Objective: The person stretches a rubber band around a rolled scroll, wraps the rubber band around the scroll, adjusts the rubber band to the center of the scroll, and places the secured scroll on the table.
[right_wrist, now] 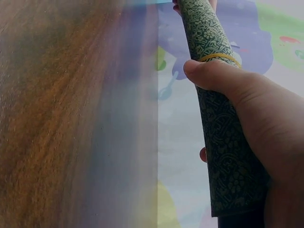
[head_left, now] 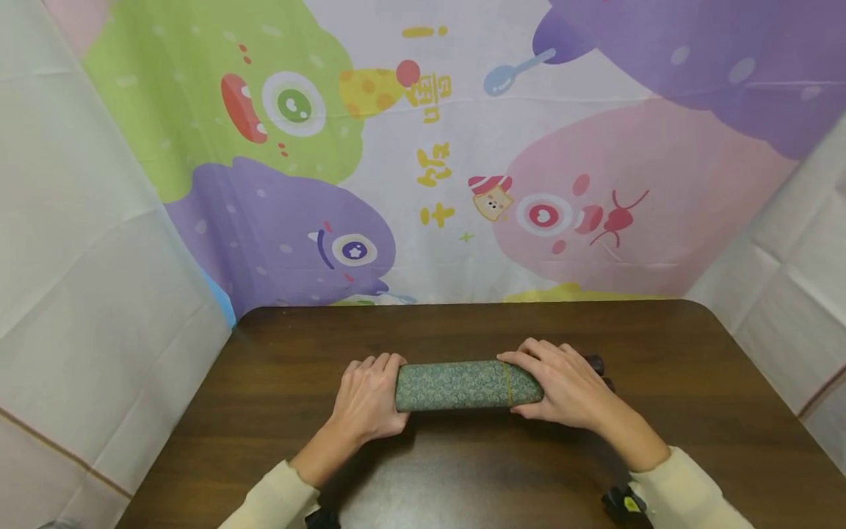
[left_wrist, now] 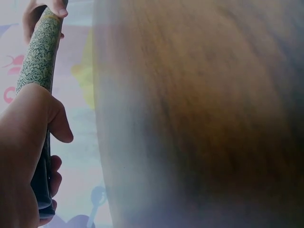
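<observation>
A rolled scroll [head_left: 456,386], green with a pale floral pattern, is held level in both hands above the table. A thin yellow band [head_left: 509,383] goes round it near its right part. My left hand [head_left: 371,397] grips the left end; in the left wrist view dark, smooth roller ends [left_wrist: 42,190] poke out by its fingers. Around the right part curls my right hand [head_left: 562,382], its thumb lying just beside the yellow band in the right wrist view. Dark roller knobs [head_left: 595,364] stick out beyond the right hand. The palms hide parts of both ends.
Below the hands lies a dark brown wooden table [head_left: 463,470] with rounded far corners. Behind it hangs a cloth [head_left: 423,272] printed with cartoon monsters. Pale sheets [head_left: 86,220] close off the left and right sides.
</observation>
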A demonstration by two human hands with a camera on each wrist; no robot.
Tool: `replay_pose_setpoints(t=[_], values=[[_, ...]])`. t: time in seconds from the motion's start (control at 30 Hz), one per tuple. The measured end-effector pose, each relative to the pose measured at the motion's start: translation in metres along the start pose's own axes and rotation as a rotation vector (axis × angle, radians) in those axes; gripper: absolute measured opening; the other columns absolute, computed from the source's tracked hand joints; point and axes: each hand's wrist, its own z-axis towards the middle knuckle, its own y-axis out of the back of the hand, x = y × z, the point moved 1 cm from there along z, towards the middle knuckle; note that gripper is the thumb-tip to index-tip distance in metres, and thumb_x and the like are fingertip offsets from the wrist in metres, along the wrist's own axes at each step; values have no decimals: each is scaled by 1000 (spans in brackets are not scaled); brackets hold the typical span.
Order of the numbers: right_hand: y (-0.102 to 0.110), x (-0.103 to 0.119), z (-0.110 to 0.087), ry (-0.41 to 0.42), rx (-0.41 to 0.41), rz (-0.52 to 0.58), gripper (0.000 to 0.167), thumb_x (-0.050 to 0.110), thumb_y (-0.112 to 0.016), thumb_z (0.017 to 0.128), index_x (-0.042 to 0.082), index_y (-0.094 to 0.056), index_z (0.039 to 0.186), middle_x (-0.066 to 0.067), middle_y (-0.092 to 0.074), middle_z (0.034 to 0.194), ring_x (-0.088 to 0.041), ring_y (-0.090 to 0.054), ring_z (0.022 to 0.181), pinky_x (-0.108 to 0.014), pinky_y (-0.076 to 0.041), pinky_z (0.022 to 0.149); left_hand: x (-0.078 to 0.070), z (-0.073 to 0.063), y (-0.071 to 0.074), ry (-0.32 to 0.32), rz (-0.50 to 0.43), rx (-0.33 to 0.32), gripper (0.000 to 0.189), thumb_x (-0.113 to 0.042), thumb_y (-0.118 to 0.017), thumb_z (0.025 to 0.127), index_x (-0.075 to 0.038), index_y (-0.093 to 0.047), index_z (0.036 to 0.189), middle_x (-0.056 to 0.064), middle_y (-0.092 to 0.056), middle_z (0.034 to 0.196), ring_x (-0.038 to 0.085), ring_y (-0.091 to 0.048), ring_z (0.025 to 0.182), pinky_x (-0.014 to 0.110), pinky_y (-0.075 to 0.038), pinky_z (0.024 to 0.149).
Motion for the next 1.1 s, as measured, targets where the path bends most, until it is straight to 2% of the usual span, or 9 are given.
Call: replay_pose_setpoints(t=[0.23,0.4,0.67,0.9,1.1], values=[[2,2,0,-14,23,-16,87,53,-102,75,28,-70,152,2,-70,117,-14,-67,93,-31,-45,78,1,2,1,-6,0,4,69,-43,-98,57,-17,-70,114,-1,-78,97,24,-74,82,42,-60,74],[0,2,0,-16,4,-9,89,54,-102,75,23,-69,152,2,-71,122,-16,-70,102,-36,-51,81,2,2,3,1,-6,3,69,-42,-98,57,-17,-70,114,0,-78,98,24,-74,83,43,-61,75],[4,1,2,-13,-20,47,77,49,-101,76,19,-73,141,1,-75,126,-19,-75,113,-47,-60,89,3,3,3,-1,-17,-16,68,-41,-98,57,-16,-71,114,0,-79,97,24,-74,82,43,-61,75],[3,6,5,-7,-37,51,77,46,-102,73,15,-73,138,-1,-77,127,-20,-76,113,-44,-60,86,1,5,3,-4,-19,-21,67,-41,-98,57,-16,-71,113,-1,-78,97,23,-73,82,43,-61,75],[-2,12,9,19,-43,70,78,46,-103,72,15,-73,137,-1,-78,126,-19,-75,113,-42,-59,85,-5,9,2,-34,-17,-18,68,-43,-98,56,-17,-71,113,-1,-78,98,23,-74,83,41,-59,74]])
